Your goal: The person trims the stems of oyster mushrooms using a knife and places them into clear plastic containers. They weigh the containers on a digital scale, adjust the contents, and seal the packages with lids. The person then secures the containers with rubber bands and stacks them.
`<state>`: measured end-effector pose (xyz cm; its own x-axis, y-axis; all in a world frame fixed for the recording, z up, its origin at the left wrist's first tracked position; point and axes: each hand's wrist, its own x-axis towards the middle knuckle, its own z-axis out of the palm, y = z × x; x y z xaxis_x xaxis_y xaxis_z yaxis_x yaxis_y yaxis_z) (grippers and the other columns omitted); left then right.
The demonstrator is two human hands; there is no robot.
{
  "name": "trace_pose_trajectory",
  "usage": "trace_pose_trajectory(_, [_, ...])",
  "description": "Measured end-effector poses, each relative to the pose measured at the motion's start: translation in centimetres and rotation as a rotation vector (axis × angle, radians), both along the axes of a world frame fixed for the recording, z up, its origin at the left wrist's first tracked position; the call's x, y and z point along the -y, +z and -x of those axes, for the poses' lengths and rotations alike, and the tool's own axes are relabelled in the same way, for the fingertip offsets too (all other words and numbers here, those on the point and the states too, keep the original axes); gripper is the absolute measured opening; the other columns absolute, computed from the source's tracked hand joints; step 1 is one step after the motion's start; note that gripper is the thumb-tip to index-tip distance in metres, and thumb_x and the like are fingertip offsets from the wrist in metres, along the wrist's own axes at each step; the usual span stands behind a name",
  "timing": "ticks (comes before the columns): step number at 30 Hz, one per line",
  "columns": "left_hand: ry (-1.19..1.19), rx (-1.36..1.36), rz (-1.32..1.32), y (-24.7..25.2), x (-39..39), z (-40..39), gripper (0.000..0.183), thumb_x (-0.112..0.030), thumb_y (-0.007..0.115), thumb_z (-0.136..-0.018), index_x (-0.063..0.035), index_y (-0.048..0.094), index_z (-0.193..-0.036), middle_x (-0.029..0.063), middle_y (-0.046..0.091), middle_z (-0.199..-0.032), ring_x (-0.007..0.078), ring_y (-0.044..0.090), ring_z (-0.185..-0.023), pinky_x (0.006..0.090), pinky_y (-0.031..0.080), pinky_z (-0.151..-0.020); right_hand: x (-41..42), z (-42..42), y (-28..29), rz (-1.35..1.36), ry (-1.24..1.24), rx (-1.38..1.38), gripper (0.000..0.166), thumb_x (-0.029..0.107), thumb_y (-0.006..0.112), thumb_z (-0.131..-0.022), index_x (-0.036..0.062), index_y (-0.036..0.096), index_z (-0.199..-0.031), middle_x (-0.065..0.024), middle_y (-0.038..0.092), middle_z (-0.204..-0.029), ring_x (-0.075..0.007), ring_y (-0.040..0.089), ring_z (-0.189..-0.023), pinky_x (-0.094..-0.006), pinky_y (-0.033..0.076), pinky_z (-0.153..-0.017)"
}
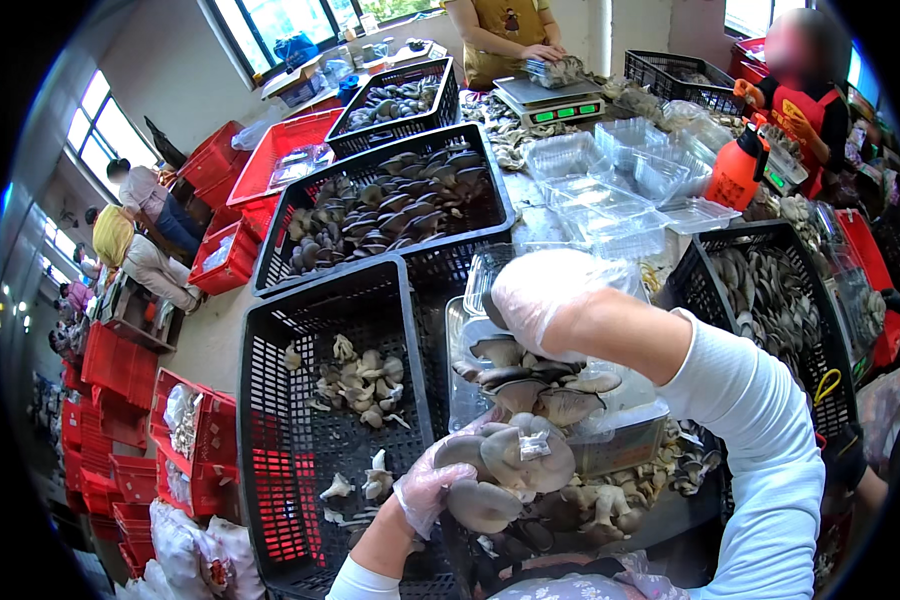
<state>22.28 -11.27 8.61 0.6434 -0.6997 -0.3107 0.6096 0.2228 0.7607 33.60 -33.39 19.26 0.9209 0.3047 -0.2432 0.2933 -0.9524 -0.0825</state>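
Observation:
My left hand (436,480), in a thin clear plastic glove, holds a cluster of grey oyster mushrooms (506,469) with broad caps. A small white scrap (534,445) lies on one cap. Above it, my right hand (551,300), also gloved, reaches over a clear plastic tray (461,375). At its fingers shows the edge of a grey oyster mushroom cap (493,309); the fingertips themselves are hidden. More oyster mushrooms (544,386) lie in the tray, gills partly showing. The tray rests on a scale (619,450), mostly covered.
Left stands a black crate (412,360) with loose small mushrooms; beyond it, a fuller black crate (506,199). Clear plastic boxes (600,187) and an orange spray bottle (735,169) stand ahead. Another mushroom crate (776,229) is right. Co-workers' hands (544,52) rest on a pack atop a scale (551,101).

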Motion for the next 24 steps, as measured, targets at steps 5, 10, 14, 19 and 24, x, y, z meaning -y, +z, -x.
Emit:
trace_pose_trajectory(5, [0.026,0.064,0.067,-0.7,-0.4,0.3,0.089,-0.041,0.069,-0.074,0.0086,0.042,-0.143,0.0192,0.054,-0.139,0.0276,0.056,-0.125,0.0374,0.041,-0.109,2.6,0.5,3.0,0.052,-0.007,-0.003,0.020,0.015,0.068,-0.074,0.0033,0.075,-0.088,-0.0207,0.071,-0.082,-0.0358,0.071,-0.080,-0.0423,0.057,-0.072])
trace_pose_trajectory(10, [0.369,0.043,-0.006,-0.1,-3.6,2.9,0.067,-0.032,0.055,-0.080,0.0041,0.049,-0.136,0.0161,0.060,-0.127,0.0284,0.060,-0.117,0.0409,0.046,-0.106,9.4,5.9,6.2,-0.288,-0.166,-0.057,0.030,0.023,0.063,-0.076,-0.0012,0.071,-0.092,-0.0156,0.070,-0.075,-0.0243,0.071,-0.071,-0.0382,0.056,-0.068])
trace_pose_trajectory(14, [0.615,0.045,0.042,-1.0,-5.7,4.0,0.067,-0.056,0.044,-0.092,-0.0049,0.048,-0.135,0.0135,0.059,-0.128,0.0310,0.062,-0.109,0.0473,0.053,-0.085,16.5,15.4,2.4,-0.580,-0.355,0.257,0.027,0.020,0.063,-0.079,-0.0020,0.068,-0.094,-0.0134,0.067,-0.080,-0.0177,0.065,-0.071,-0.0327,0.053,-0.067])
trace_pose_trajectory(19, [0.692,0.130,0.372,-1.6,-8.0,5.8,0.077,-0.059,0.045,-0.089,-0.0026,0.045,-0.142,0.0231,0.055,-0.132,0.0444,0.061,-0.105,0.0572,0.055,-0.078,17.6,26.9,-7.8,-1.015,-0.901,0.434,0.018,0.008,0.066,-0.084,-0.0044,0.064,-0.098,-0.0084,0.066,-0.082,-0.0111,0.061,-0.075,-0.0321,0.049,-0.066])
trace_pose_trajectory(24, [0.732,0.006,0.197,-0.2,-6.8,5.6,0.062,-0.055,0.046,-0.092,-0.0098,0.051,-0.135,0.0173,0.060,-0.125,0.0355,0.065,-0.098,0.0559,0.053,-0.077,12.0,32.3,-16.7,-0.481,-1.067,0.444,0.021,0.017,0.072,-0.084,0.0005,0.060,-0.087,-0.0172,0.063,-0.079,-0.0277,0.061,-0.072,-0.0413,0.048,-0.067])
